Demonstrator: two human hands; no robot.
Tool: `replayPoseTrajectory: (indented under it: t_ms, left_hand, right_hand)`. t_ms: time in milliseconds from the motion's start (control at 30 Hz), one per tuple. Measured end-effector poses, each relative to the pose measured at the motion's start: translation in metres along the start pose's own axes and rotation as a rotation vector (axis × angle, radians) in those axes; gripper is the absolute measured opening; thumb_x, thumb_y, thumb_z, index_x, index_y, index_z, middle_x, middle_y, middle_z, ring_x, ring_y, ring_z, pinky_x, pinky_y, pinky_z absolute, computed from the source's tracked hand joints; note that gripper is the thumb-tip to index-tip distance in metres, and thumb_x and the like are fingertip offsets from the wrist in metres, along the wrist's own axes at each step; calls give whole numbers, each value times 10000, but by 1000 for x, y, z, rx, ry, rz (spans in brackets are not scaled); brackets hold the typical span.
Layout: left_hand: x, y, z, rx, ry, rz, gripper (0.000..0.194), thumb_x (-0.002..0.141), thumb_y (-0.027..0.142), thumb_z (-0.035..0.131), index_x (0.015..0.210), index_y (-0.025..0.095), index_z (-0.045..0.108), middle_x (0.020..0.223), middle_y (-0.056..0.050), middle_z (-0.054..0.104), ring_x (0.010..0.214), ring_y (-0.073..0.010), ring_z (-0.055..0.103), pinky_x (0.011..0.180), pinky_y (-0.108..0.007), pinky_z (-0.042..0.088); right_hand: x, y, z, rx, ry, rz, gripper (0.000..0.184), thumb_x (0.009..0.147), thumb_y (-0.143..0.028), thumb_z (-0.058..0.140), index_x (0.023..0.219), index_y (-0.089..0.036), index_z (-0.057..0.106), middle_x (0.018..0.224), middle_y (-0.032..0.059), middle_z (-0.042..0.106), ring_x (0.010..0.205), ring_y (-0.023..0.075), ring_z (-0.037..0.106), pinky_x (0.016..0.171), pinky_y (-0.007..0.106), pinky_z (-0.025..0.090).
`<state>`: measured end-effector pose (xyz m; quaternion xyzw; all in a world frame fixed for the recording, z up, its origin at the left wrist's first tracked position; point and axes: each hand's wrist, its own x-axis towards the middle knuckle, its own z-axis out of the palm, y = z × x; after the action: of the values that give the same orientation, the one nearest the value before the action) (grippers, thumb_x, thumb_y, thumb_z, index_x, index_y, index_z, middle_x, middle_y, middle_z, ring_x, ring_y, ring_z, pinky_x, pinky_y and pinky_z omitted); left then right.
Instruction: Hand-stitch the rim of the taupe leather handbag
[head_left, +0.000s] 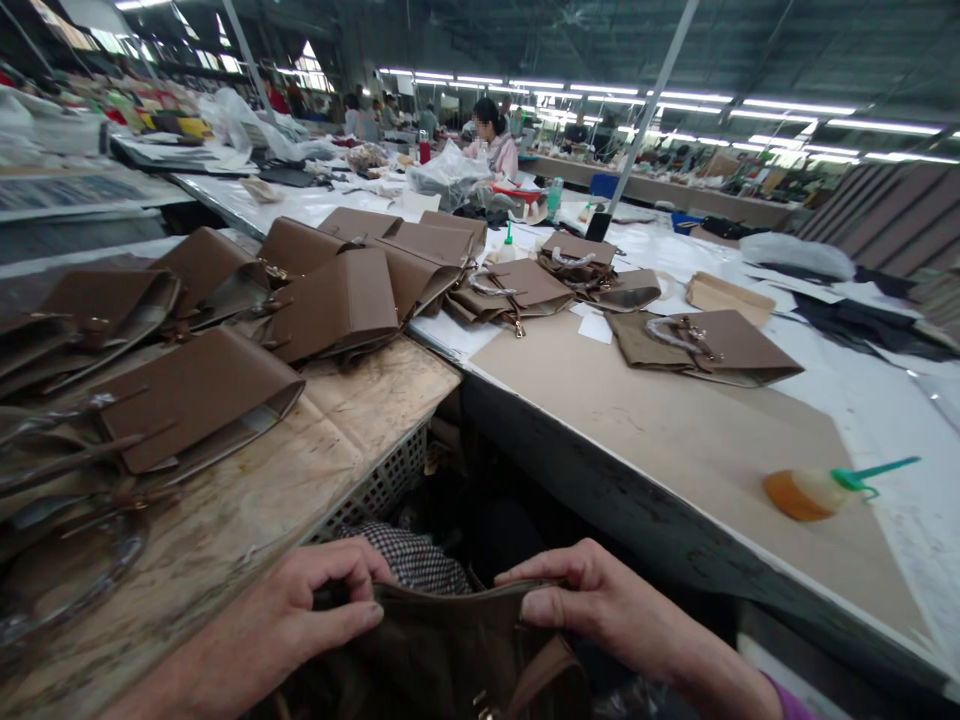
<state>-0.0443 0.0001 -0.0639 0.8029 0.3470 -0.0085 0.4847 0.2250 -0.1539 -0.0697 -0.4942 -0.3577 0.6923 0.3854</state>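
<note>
A dark brown handbag (442, 650) hangs between my two hands at the bottom of the head view, its top edge stretched roughly level. My left hand (330, 600) pinches that edge between thumb and fingers on the left side. On the right side, my right hand (577, 600) grips the same edge, thumb toward me and fingers beyond. A brown strap and a bit of gold-coloured metal show low on the bag; its lower part is cut off by the frame.
Several brown handbags (202, 390) lie on the worn left table (352, 400). More bags (735, 345) rest on the right table, near a glue bottle (802, 495) with a green nozzle. A plastic basket (390, 470) sits under the left table's edge. A person (499, 150) works farther back.
</note>
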Motion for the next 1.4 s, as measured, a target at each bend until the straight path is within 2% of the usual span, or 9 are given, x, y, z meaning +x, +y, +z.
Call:
replayPoseTrajectory:
  t_ms: [100, 367, 733, 1100, 1400]
  left_hand:
    - [-1, 1, 0, -39, -42, -3, 181, 825, 288, 585, 669, 196, 576, 947, 11, 691, 877, -201, 610, 773, -269, 437]
    - [-7, 16, 3, -57, 62, -35, 134, 764, 226, 629, 644, 185, 585, 930, 25, 691, 876, -177, 605, 790, -257, 410]
    - [-6, 17, 12, -30, 191, -141, 106, 713, 234, 645, 624, 181, 619, 676, 42, 638, 697, -153, 576, 651, -238, 397]
    - [-6, 23, 16, 124, 222, -122, 174, 761, 270, 587, 617, 176, 616, 617, 42, 611, 634, -138, 569, 612, -224, 370]
    - [-4, 24, 18, 232, 186, -103, 240, 836, 320, 535, 643, 186, 581, 641, 45, 573, 660, -145, 555, 604, -232, 330]
  right_hand:
    - [0, 6, 5, -68, 110, -27, 329, 802, -380, 725, 1075, -198, 749, 905, 50, 763, 772, 167, 667, 709, 241, 492]
    - [-1, 19, 17, -161, 258, -81, 375, 821, -505, 671, 1067, -235, 756, 919, 42, 766, 837, 212, 678, 716, 240, 508]
    - [0, 27, 13, -267, 282, -77, 417, 827, -549, 638, 1084, -240, 746, 923, 43, 761, 862, 231, 676, 726, 242, 522]
    - [-1, 29, 9, -227, 278, -52, 429, 809, -558, 654, 1073, -233, 748, 917, 48, 757, 843, 242, 664, 712, 265, 513]
    - [-1, 22, 10, -127, 285, -59, 416, 802, -527, 682, 1010, -173, 753, 888, 68, 748, 791, 210, 656, 705, 272, 486]
